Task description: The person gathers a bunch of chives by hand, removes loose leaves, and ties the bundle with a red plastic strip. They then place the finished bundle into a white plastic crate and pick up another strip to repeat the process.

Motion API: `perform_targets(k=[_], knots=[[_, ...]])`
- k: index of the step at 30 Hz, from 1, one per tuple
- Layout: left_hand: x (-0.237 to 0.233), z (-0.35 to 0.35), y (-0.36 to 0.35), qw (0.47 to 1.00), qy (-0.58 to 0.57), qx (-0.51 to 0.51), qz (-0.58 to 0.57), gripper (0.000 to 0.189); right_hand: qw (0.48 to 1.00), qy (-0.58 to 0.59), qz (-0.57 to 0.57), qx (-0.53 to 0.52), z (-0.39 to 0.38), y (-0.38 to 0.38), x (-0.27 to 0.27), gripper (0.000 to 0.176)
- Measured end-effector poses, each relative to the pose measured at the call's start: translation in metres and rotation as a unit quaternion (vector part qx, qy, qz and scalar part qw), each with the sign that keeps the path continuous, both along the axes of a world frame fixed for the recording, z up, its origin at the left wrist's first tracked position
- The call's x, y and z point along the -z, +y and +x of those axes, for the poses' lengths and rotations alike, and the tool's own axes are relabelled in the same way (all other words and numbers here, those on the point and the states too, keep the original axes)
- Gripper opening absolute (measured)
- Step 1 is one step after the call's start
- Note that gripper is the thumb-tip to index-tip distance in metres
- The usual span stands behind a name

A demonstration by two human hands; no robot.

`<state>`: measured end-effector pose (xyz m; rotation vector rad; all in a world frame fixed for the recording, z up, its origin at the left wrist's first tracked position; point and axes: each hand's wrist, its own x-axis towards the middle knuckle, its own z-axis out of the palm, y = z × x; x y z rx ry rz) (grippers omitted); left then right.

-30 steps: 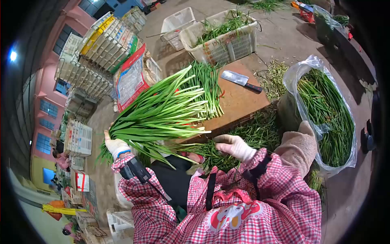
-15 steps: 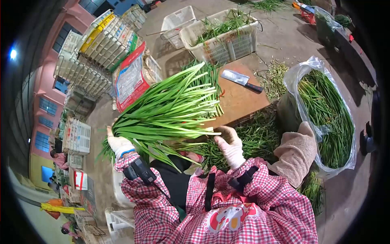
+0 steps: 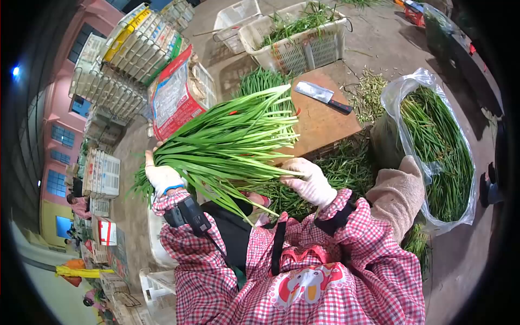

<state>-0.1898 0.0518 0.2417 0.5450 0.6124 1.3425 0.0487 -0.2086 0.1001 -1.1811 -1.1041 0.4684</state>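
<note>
In a gloved grip, my left hand point(image 3: 164, 176) holds a large bunch of garlic chives point(image 3: 227, 141) by its leafy end. The pale stem ends fan out to the right, over the edge of a wooden board point(image 3: 330, 127). My right hand point(image 3: 309, 183), also gloved, is closed, its fingers pinching the stem end of the lowest chives. On the board lies a cleaver point(image 3: 323, 96) with a black handle. More green chives point(image 3: 262, 84) sit behind the bunch. Loose cut greens point(image 3: 346, 168) are heaped below the board, near my right hand.
A clear plastic bag point(image 3: 471, 200) full of greens stands at right. White crates point(image 3: 319, 51) are behind the board, one holding greens. A red-and-white sack point(image 3: 176, 103) and stacked crates point(image 3: 135, 51) stand at left. Trimmed stem bits point(image 3: 369, 95) litter the floor. People point(image 3: 81, 208) work far left.
My right hand has turned and closed its fingers on the lower stem ends. The bunch has shifted slightly, its stem ends lying more together; my left hand keeps its hold.
</note>
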Motion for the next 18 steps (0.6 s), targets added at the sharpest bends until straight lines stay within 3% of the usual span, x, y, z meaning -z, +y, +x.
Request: perform_targets(k=[2,7,13,14,15,16,17,18], knots=[[-0.011,0.022,-0.02,0.999,0.008,-0.03,-0.009,0.023,0.999,0.008,-0.01,-0.042,0.005,-0.015,0.001,0.025],[0.022,0.031,0.0,1.0,-0.01,-0.01,0.005,0.021,0.988,0.061,-0.065,-0.125,0.029,-0.042,0.009,0.017],[0.014,0.056,-0.01,0.998,-0.036,-0.04,-0.027,0.021,0.989,-0.008,-0.072,-0.131,0.053,-0.074,0.017,0.017],[0.008,0.053,-0.01,0.998,-0.042,-0.031,-0.025,0.021,0.975,-0.111,-0.141,-0.129,0.064,-0.087,0.034,0.021],[0.008,0.044,-0.002,0.999,-0.044,-0.01,0.008,0.021,0.946,-0.214,-0.207,-0.125,0.069,-0.09,0.033,0.026],[0.007,0.036,0.008,0.999,-0.028,-0.018,0.022,0.022,0.811,-0.364,-0.421,-0.181,0.071,-0.092,0.031,0.033],[0.0,0.035,0.009,0.999,-0.011,-0.025,0.037,0.023,0.604,-0.48,-0.598,-0.217,0.07,-0.094,0.021,0.041],[-0.008,0.034,0.005,0.998,0.011,-0.033,0.051,0.023,0.512,-0.509,-0.645,-0.251,0.07,-0.09,0.041,0.063]])
